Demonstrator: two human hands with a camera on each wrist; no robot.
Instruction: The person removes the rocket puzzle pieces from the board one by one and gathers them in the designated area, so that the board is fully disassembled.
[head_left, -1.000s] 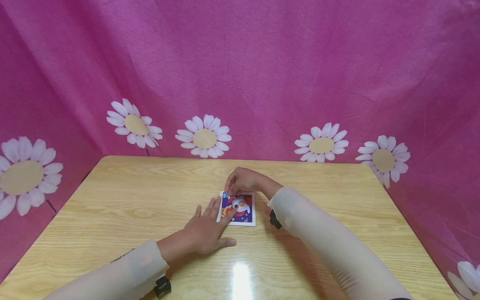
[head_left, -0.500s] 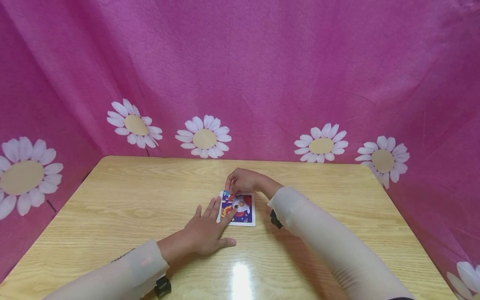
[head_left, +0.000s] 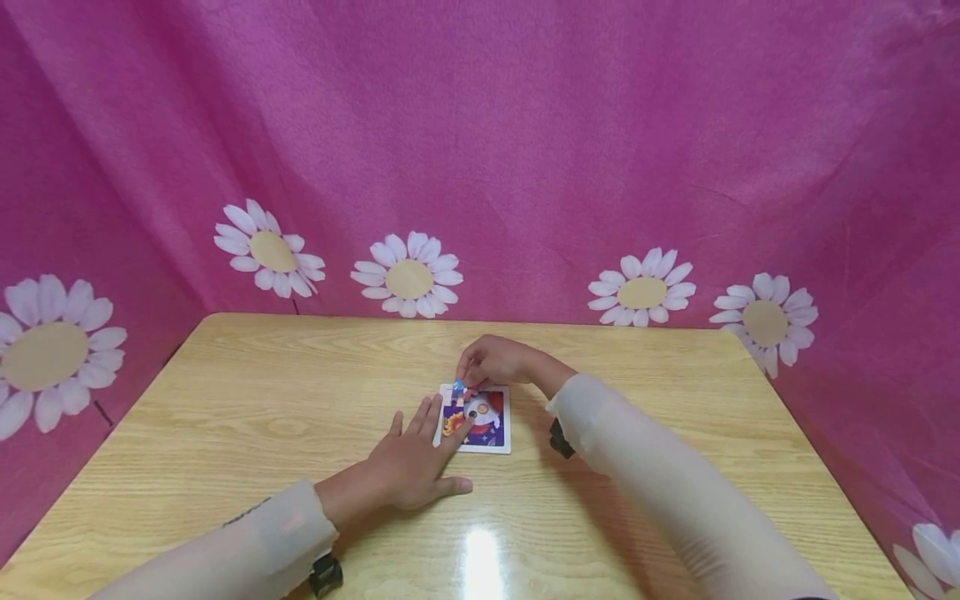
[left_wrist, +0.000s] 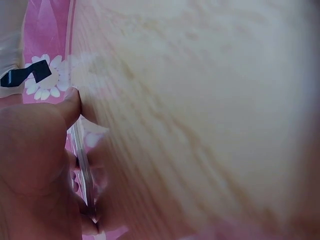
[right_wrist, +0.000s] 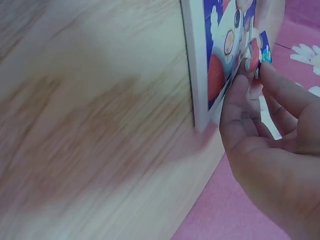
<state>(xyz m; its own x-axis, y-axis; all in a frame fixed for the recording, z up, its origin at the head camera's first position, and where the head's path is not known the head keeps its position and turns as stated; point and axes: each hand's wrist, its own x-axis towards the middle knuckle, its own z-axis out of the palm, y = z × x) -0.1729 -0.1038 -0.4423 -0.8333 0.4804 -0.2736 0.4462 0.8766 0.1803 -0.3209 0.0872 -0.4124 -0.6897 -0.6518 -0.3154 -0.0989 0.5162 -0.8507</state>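
Note:
A small jigsaw puzzle [head_left: 491, 434] with a white-edged tray and a purple space picture lies flat on the table. Its white edge [right_wrist: 198, 90] also shows in the right wrist view. My left hand [head_left: 408, 465] rests palm down with spread, straight fingers, the index fingertip on the picture and other fingertips at the tray's left edge. Between thumb and fingers, my right hand [head_left: 498, 362] pinches a blue and red puzzle piece [right_wrist: 254, 54]. That piece is raised and tilted over the upper left corner, where pale backing shows. In the left wrist view, the puzzle is mostly hidden behind the hand.
The wooden table [head_left: 300, 375] spreads around the puzzle and reflects light at the front. Behind it and at both sides hangs a pink curtain [head_left: 525, 167] printed with white daisies. A black strap [head_left: 326, 575] hangs under the left sleeve.
My right hand has moved slightly right, lifting the puzzle piece out of the upper left corner and baring pale backing there. My left hand has stayed in place.

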